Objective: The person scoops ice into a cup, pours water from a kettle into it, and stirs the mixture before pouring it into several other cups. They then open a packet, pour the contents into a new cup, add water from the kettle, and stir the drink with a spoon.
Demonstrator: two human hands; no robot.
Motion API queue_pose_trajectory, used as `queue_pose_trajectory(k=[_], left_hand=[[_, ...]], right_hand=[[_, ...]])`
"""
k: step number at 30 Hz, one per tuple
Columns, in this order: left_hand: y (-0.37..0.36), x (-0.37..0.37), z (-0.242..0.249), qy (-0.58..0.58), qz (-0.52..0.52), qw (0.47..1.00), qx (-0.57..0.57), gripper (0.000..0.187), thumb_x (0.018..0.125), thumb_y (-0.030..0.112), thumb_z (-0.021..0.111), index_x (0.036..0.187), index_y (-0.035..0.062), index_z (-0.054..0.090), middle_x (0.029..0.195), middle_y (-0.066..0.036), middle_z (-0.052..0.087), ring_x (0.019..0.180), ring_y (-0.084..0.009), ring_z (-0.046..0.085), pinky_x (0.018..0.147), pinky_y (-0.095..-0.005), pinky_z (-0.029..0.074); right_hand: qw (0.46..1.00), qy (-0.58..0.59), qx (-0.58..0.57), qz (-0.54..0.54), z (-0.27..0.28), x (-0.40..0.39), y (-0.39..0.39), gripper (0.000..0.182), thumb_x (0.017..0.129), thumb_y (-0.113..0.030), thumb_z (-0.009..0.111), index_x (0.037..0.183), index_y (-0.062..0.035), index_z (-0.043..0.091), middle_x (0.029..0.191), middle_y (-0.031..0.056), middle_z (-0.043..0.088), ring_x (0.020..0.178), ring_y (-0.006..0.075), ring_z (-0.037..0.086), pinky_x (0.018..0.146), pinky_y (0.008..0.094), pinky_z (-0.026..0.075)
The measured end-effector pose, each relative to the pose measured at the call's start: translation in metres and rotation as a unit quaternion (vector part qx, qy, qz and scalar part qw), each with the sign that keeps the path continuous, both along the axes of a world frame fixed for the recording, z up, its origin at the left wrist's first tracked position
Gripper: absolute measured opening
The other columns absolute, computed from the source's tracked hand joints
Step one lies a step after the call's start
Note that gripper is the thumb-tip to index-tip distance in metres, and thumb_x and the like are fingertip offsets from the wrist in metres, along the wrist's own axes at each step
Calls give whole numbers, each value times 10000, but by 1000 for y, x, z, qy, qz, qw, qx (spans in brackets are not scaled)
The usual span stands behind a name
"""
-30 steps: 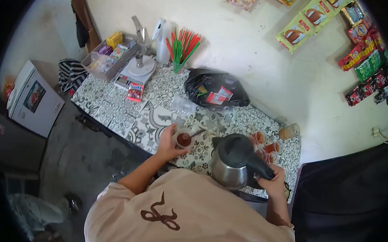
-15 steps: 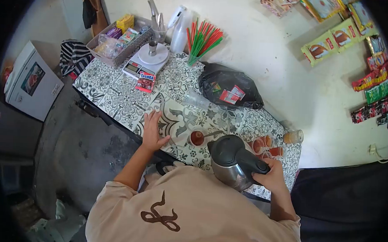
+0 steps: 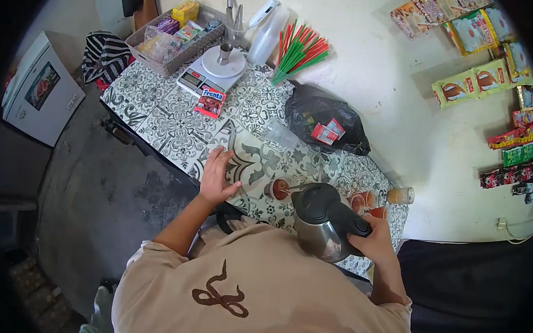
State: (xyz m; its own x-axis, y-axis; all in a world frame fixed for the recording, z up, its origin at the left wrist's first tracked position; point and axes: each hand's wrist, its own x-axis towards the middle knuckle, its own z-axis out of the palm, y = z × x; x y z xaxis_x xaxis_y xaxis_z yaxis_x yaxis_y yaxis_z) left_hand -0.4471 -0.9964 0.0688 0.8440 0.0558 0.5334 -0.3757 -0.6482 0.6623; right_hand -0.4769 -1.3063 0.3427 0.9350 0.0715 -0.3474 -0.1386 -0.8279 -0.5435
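My right hand is wrapped round the black handle of an electric kettle with a steel body and black lid. The kettle is held over the front of the table, its spout right beside a small cup. Reddish-brown liquid shows in that cup, and a thin spoon handle sticks out of it toward the kettle. My left hand rests open on the patterned table, fingers spread, to the left of the cup. Behind the kettle stand several glasses with reddish contents, partly hidden by it.
A black plastic bag holding red packets lies at the back, beside a clear plastic cup. Further left are red and green straws, a kitchen scale, a red Frenta packet and a basket. A glass stands far right.
The camera view has shifted slightly. The kettle's spout has come closer to the cup, and the cup looks more tilted. My left hand still lies spread on the table.
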Motion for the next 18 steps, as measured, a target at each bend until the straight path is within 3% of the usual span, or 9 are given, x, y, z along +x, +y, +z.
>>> queue_pose_trajectory(k=[7,10,13,16,18], left_hand=[[0,1,3,-9,-4,1000,-17,645,678,417,628,1155,13,469,1149,-154,515,1150,-387,405,968,-473,312],[1,0,4,-11,-7,1000,-17,623,667,389,634,1142,20,474,1146,-150,518,1143,-388,411,962,-464,320],[1,1,6,5,-11,1000,-20,610,664,372,637,1139,25,476,1148,-147,519,1145,-390,410,955,-463,326],[1,0,6,0,-11,1000,-21,604,657,349,644,1140,28,475,1146,-144,521,1145,-390,411,949,-462,330],[1,1,4,-4,-11,1000,-19,603,657,339,647,1143,28,473,1143,-144,521,1145,-390,410,948,-461,329]], right_hand=[[1000,-1,-9,17,3,1,-1,195,609,-66,659,772,27,607,628,14,554,576,76,496,525,243,401],[999,-18,-39,24,4,0,-2,249,582,-118,653,773,40,626,596,79,579,563,114,523,535,281,425],[1000,-26,-10,9,4,-3,0,248,581,-122,658,764,41,624,597,89,580,562,117,527,530,284,424],[998,-12,-52,19,11,-4,3,247,581,-123,658,762,41,624,592,96,578,558,124,531,529,284,425],[998,-7,-55,24,15,-6,3,219,599,-86,662,774,38,620,626,51,573,590,93,513,538,259,418]])
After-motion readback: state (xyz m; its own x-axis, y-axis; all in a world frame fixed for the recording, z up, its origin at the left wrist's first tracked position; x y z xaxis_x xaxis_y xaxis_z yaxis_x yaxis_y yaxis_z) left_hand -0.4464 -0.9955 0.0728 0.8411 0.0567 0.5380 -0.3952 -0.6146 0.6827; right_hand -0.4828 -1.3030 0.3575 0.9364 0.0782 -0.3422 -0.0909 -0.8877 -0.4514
